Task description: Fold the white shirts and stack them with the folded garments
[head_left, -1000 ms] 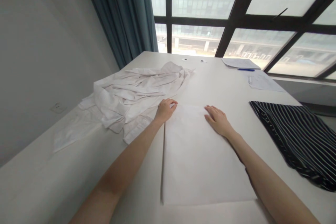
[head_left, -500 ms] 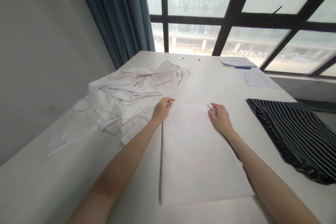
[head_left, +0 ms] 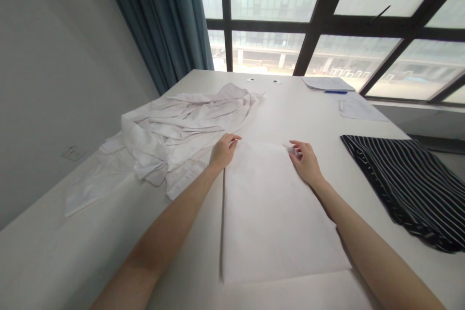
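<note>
A folded piece of white cloth (head_left: 279,213) lies flat in front of me, its long sides running away from me. At its far left corner, my left hand (head_left: 222,151) has thumb and fingers pinched together on the edge. My right hand (head_left: 305,162) grips the far right corner, where a small crumpled bit of the cloth shows between thumb and fingers. Both forearms reach in from below, the right one covering part of the cloth's right side. More white fabric sticks out under the near edge.
A rumpled heap of white fabric (head_left: 181,126) spreads left of my left hand, beside a flat clear plastic bag (head_left: 94,186). To the right lies a black striped cloth (head_left: 407,179). Papers (head_left: 327,83) and a blue pen (head_left: 335,92) are on the white table's (head_left: 286,111) far right.
My right hand's fingers have closed a little more on the cloth's far right corner, bunching it slightly. My left hand has stayed at its corner.
</note>
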Motion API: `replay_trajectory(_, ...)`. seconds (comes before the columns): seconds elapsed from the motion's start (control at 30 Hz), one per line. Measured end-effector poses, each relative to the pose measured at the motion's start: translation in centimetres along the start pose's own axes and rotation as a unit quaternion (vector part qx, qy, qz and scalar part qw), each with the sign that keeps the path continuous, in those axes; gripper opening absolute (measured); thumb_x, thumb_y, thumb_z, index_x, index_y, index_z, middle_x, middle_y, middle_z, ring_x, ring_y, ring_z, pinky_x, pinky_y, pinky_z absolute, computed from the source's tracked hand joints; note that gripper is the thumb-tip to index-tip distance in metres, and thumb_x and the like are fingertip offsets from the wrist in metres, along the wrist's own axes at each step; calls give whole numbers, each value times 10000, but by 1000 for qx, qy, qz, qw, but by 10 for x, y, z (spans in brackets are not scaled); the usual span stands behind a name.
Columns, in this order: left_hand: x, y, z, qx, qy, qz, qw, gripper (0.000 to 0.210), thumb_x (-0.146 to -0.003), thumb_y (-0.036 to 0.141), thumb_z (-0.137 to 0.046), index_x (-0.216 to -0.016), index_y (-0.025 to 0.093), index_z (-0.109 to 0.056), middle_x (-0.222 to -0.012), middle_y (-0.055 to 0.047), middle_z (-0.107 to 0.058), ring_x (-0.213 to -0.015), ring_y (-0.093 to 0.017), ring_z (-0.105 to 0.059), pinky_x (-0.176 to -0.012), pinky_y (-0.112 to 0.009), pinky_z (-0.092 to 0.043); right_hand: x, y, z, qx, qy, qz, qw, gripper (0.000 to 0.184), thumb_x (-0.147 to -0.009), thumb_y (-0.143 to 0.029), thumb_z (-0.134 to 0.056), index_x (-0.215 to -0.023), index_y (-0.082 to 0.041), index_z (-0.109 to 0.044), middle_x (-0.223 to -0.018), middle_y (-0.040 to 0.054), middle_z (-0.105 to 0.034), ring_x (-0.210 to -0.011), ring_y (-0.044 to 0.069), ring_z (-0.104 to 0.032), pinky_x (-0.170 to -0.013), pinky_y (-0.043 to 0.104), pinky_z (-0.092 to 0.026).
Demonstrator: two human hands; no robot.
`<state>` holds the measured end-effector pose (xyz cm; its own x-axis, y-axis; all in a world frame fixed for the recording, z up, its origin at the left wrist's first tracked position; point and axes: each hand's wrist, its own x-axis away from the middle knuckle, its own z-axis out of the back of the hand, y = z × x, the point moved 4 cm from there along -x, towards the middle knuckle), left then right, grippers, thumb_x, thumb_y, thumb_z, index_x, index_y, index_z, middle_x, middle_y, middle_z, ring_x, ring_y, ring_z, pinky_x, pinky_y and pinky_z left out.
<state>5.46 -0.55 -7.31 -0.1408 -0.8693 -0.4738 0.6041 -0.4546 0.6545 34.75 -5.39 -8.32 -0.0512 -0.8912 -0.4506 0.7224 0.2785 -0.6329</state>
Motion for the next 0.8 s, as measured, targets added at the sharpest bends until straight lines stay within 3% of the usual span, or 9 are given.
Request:
replay_trajectory(0.17,0,0,0,-1,-7,5,1000,209,-894,131,-491,-959,205,-675,-975,-42,-676,-982,-186,-629,-944,-331,-480,0,-1,4,-38,18,-28,999,465,-795,-398,-588,-1211,-191,-579,-1037,94,-608,-688,162,-563,-738,379,-529)
replay_trajectory(0.43,-1,-2,-2,36,-10,-12,999,220,-888,112,-488,-975,188,-676,-1013,-45,-707,-992,-181,-642,-944,-316,-478,0,9,5,-125,32,-115,985,611,-719,-513,-682,-1236,-215,-548,-1008,62,-654,-677,148,-605,-695,336,-528)
replay_trajectory(0.6,0,-1,-2,43,-26,4,999,215,-880,118,-519,-1001,193,-680,-1041,-36,-716,-1013,-180,-649,-955,-313,-473,-2,10,6,-157,47,-119,979,562,-688,-526,-706,-1131,-196,-606,-795,10,-638,-711,162,-599,-735,340,-510)
replay_trajectory(0.8,2,1,-1,44,-46,19,998,197,-880,166,-555,-1015,209,-693,-1045,-27,-727,-1014,-197,-662,-954,-324,-478,-1,8,8,-150,43,-125,980,490,-716,-515,-683,-1085,-193,-656,-764,5,-630,-677,155,-566,-701,328,-484)
